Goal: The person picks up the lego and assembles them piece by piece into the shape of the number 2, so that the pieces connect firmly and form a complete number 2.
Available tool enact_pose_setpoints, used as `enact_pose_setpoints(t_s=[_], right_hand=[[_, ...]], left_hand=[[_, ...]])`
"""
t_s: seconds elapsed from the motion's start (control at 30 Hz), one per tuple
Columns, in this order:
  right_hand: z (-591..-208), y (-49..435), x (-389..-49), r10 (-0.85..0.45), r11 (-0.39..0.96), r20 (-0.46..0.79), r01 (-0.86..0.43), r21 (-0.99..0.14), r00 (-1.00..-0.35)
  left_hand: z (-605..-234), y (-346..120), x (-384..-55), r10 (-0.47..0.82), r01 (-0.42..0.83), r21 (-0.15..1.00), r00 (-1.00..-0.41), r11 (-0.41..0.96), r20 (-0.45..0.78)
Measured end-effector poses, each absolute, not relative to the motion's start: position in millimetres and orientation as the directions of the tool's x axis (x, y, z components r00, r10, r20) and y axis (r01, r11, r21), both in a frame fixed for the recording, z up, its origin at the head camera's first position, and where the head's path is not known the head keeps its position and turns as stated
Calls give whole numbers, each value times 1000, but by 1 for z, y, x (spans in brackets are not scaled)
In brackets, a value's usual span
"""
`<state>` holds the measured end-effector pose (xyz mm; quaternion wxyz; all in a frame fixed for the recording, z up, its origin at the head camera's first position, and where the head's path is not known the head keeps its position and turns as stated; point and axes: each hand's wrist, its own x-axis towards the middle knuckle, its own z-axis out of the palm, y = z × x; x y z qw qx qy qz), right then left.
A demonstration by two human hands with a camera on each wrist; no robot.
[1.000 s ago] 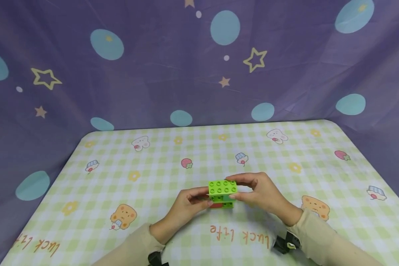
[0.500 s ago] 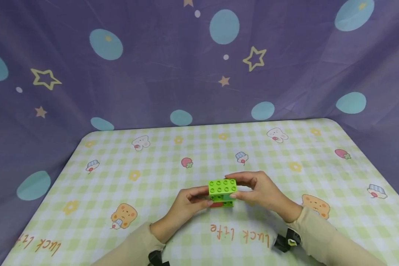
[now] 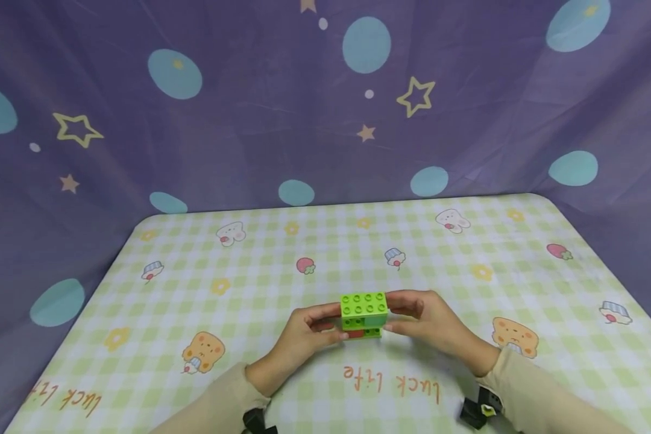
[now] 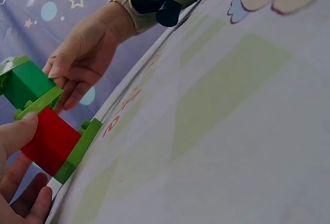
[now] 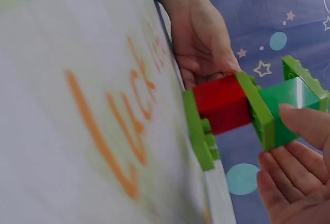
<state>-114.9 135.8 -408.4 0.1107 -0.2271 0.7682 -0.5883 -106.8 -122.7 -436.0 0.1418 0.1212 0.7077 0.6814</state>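
A stack of toy building bricks stands on the table at the middle front. On top is a lime-green studded plate [image 3: 363, 305]; below it, a dark green brick [image 5: 289, 105] sits at the right end of a middle lime plate [image 5: 255, 112]. A red brick [image 4: 51, 140] lies at the left between that plate and the lime base plate [image 4: 78, 152]. My left hand [image 3: 304, 334] pinches the stack at the red brick, thumb on the near side. My right hand [image 3: 436, 322] is at the stack's right end, fingers relaxed, thumb tip close by the dark green brick.
The table bears a green-and-white checked cloth [image 3: 260, 253] with printed cartoons and lettering. Behind its far edge hangs a purple curtain [image 3: 222, 138] with stars and ovals. A small black device [image 3: 480, 410] is strapped at the right sleeve.
My right hand has slid off the top plate, moving slightly right and lower, its fingers loosened. The left hand and the brick stack have stayed in place.
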Motion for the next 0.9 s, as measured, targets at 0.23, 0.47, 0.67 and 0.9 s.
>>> enact_pose_setpoints(t_s=[0.23, 0.47, 0.67, 0.9], right_hand=[[-414, 129, -114, -413, 161, 107, -188, -969, -905], [-416, 124, -113, -343, 122, 84, -134, -984, -935], [-417, 119, -111, -256, 111, 90, -122, -986, -962], [-422, 117, -112, -176, 148, 159, -186, -971, -971]], left_hand=[[-433, -122, -107, 318, -48, 999, -947, -6, -44], [-436, -117, -108, 258, -63, 997, -965, -42, -50], [-439, -115, -109, 202, -34, 999, -979, -31, -27], [-436, -110, -113, 151, -9, 1000, -989, -16, -6]])
